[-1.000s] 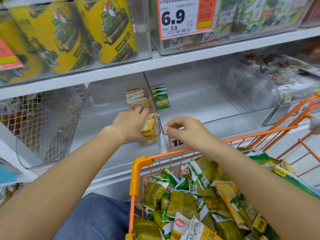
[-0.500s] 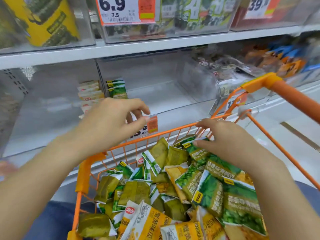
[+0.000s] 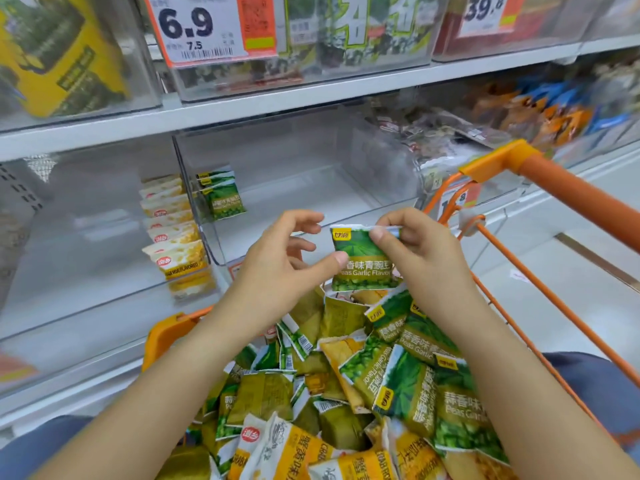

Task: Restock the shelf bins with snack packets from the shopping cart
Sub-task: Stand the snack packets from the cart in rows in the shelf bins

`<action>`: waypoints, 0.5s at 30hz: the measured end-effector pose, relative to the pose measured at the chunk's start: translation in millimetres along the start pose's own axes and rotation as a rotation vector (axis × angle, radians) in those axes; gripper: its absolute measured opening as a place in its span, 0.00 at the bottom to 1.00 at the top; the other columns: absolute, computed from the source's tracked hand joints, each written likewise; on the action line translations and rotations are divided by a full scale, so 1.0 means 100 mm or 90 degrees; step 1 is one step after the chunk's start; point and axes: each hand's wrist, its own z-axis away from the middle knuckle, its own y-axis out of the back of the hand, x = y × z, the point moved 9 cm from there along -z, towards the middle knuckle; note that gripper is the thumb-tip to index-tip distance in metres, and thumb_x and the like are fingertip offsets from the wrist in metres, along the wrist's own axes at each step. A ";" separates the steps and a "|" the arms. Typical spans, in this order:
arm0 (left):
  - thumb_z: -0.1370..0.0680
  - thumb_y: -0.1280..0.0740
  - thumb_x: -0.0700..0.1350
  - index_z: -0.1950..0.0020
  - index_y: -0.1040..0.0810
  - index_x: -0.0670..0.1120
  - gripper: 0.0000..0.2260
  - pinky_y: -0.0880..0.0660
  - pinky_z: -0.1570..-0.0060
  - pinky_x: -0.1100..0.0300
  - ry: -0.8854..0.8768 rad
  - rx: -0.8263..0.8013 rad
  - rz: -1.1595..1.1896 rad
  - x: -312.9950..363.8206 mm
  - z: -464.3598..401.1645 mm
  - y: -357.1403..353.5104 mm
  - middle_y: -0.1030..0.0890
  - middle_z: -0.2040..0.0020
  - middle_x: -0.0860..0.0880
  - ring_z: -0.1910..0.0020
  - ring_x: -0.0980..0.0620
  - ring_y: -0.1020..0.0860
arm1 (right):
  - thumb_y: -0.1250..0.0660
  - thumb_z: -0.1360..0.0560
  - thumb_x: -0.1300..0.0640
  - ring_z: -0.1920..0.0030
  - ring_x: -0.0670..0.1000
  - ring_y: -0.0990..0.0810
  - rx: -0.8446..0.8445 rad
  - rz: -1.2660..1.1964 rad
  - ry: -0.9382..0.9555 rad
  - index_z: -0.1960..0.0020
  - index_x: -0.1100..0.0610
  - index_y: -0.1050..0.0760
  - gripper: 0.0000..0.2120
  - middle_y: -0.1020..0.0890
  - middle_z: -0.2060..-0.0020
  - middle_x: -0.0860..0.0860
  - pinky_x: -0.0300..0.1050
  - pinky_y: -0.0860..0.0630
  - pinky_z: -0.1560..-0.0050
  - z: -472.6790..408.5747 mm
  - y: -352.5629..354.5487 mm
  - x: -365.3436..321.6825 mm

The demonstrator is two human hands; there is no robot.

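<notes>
Clearly, only a small part of the restocking is done. A green garlic-pea packet (image 3: pixel 363 259) is held up between both hands above the shopping cart (image 3: pixel 568 199): the right hand (image 3: pixel 420 258) pinches its top edge between thumb and fingers, so that grip is clamped on the packet, while the left hand (image 3: pixel 289 268) touches the packet's left edge with the thumb tip, its other fingers loosely curled and spread apart behind; whether the left grip is closed on the packet cannot be told for certain. Beyond the grip and to its left, the clear green-pea bin (image 3: pixel 311 188) is seen to contain only a few green packets (image 3: pixel 223 197), stood at its far left end, with most of its floor bare. Further to the left of the grip, the neighbouring bin (image 3: pixel 86 237) is seen with a single row of yellow packets (image 3: pixel 173 233) along its right wall, the rest of it being unfilled. Below the grip, and nearer to the person, the cart is heaped with a large pile of mixed packets (image 3: pixel 346 393), green, olive and yellow ones lying jumbled together. By that evidence, the great bulk of the stock is judged not yet shelved, and both bins are far from full. The held packet is judged to be destined for the green-pea bin, since its print matches the packets there; it is not yet placed.
</notes>
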 end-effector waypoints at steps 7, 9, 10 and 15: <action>0.33 0.23 0.47 0.55 0.19 0.49 0.10 0.22 0.58 0.62 0.043 -0.101 0.115 -0.06 -0.01 -0.01 0.16 0.60 0.48 0.63 0.54 0.19 | 0.31 0.26 0.59 0.70 0.49 0.28 -0.070 -0.100 -0.040 0.56 0.54 0.24 0.03 0.27 0.75 0.50 0.44 0.29 0.69 0.05 -0.15 -0.09; 0.32 0.22 0.45 0.59 0.20 0.52 0.08 0.24 0.61 0.66 0.021 -0.039 0.091 -0.07 -0.03 0.16 0.18 0.65 0.54 0.66 0.58 0.22 | 0.28 0.29 0.61 0.66 0.49 0.22 -0.150 -0.060 -0.055 0.52 0.52 0.25 0.09 0.17 0.66 0.48 0.46 0.24 0.63 0.01 -0.28 -0.14; 0.32 0.23 0.45 0.59 0.20 0.53 0.08 0.24 0.62 0.68 0.015 -0.011 0.084 -0.10 -0.04 0.25 0.19 0.66 0.56 0.67 0.60 0.22 | 0.27 0.30 0.62 0.66 0.48 0.21 -0.186 -0.036 -0.055 0.51 0.52 0.25 0.12 0.15 0.62 0.47 0.46 0.23 0.61 -0.02 -0.35 -0.17; 0.25 0.33 0.58 0.50 0.18 0.50 0.13 0.27 0.46 0.59 -0.130 0.184 -0.240 -0.11 -0.03 0.82 0.19 0.54 0.60 0.47 0.58 0.23 | 0.25 0.31 0.61 0.66 0.44 0.18 -0.222 0.063 -0.019 0.56 0.49 0.27 0.13 0.16 0.59 0.48 0.42 0.24 0.59 -0.34 -0.75 -0.42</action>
